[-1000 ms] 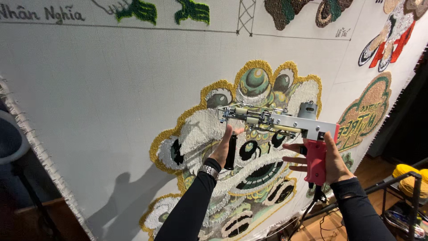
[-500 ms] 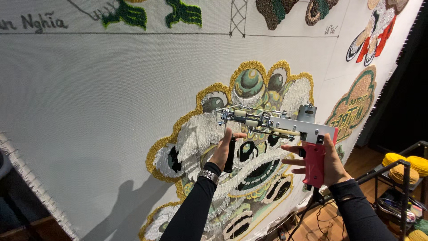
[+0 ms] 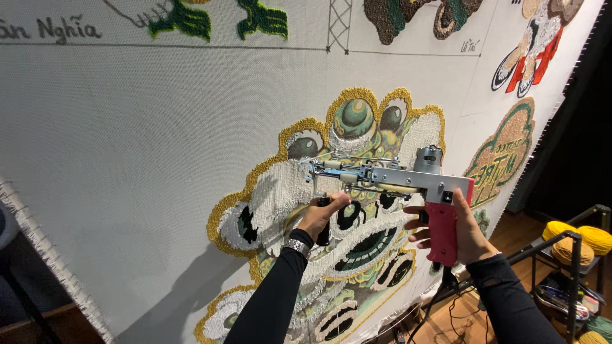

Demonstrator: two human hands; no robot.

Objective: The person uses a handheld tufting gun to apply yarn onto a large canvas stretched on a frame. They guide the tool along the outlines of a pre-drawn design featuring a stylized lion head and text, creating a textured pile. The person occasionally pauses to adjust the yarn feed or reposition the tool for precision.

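A tufting gun [image 3: 389, 178] with a silver metal body and a pink rear grip points left at a large white cloth [image 3: 140, 140] stretched upright. My right hand [image 3: 456, 226] is wrapped around the pink grip. My left hand [image 3: 322, 213] is closed on the black front handle under the gun's nose. The needle end touches a tufted design [image 3: 331, 210] of white, yellow and green yarn with round green eyes. A watch sits on my left wrist, and both arms wear black sleeves.
Other tufted pieces sit on the cloth: green shapes [image 3: 217, 18] at the top, a red and white figure [image 3: 532, 54] at upper right, a green badge [image 3: 503, 153] right of the gun. Yellow yarn cones [image 3: 577, 239] rest on a black rack at lower right. Cables lie on the wooden floor.
The view has shifted slightly, so the cloth and design sit a little further left and lower in frame. Both hands keep their hold on the tufting gun at the same spot.
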